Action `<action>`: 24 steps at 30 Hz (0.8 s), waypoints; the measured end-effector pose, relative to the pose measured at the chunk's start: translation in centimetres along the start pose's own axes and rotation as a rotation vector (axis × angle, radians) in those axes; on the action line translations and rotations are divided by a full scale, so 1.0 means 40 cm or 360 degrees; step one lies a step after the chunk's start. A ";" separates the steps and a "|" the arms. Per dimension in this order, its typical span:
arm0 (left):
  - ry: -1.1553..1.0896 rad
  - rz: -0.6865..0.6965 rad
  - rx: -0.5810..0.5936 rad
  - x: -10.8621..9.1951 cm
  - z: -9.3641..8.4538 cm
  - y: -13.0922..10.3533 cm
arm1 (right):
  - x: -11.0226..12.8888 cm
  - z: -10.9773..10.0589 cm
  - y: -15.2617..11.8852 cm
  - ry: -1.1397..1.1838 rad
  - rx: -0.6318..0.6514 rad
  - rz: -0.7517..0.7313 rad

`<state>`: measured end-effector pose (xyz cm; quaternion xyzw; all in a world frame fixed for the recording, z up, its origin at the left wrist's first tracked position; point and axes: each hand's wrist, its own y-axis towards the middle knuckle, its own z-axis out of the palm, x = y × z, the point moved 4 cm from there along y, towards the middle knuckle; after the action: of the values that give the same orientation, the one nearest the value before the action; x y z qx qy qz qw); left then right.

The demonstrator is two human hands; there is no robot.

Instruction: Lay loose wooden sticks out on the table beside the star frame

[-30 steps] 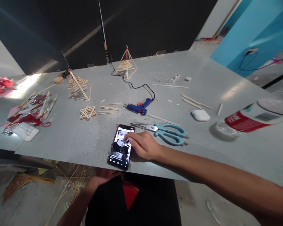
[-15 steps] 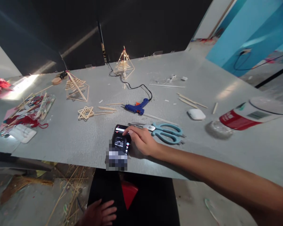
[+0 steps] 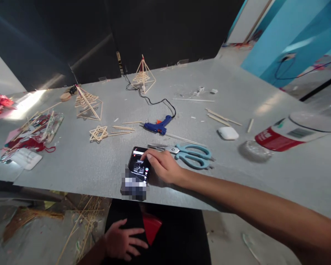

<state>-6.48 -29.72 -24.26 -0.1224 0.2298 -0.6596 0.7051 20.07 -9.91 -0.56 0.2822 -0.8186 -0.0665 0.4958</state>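
Observation:
My right hand reaches over a smartphone lying near the front edge of the table, its index finger stretched out at the lit screen and the other fingers partly hidden. The phone's lower end is pixelated. Just beyond that hand lie scissors with light blue handles. My left hand is low over my dark-clothed lap, holding nothing, with the fingers spread. A blue glue gun lies behind the scissors, beside thin wooden sticks and a stick star.
Two stick pyramids, one left and one at the back, stand on the grey table. A black cord runs behind the glue gun. At right are a white case and a red-labelled bottle; craft packets lie left.
My left hand has moved up and right over my lap, its fingers spreading wider. My right index finger has slid slightly down the phone screen. Small lights on the back pyramid no longer glow.

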 end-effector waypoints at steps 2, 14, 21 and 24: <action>0.0077 0.0040 -0.0003 -0.008 0.003 0.002 | -0.001 0.001 0.000 -0.0004 0.0012 -0.0007; -0.0041 0.0195 0.0064 -0.054 0.011 0.134 | -0.006 0.003 0.003 -0.0017 0.0033 -0.0026; -0.0076 0.0167 -0.0006 -0.045 -0.020 0.159 | -0.001 0.002 0.002 -0.0023 0.0035 -0.0022; -0.0089 0.0238 -0.0069 -0.047 -0.031 0.165 | 0.000 0.002 0.003 -0.0026 0.0032 -0.0028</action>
<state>-1.37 -27.03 -28.17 -0.1385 0.2326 -0.5964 0.7557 19.95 -9.83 -0.57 0.2938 -0.8208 -0.0648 0.4855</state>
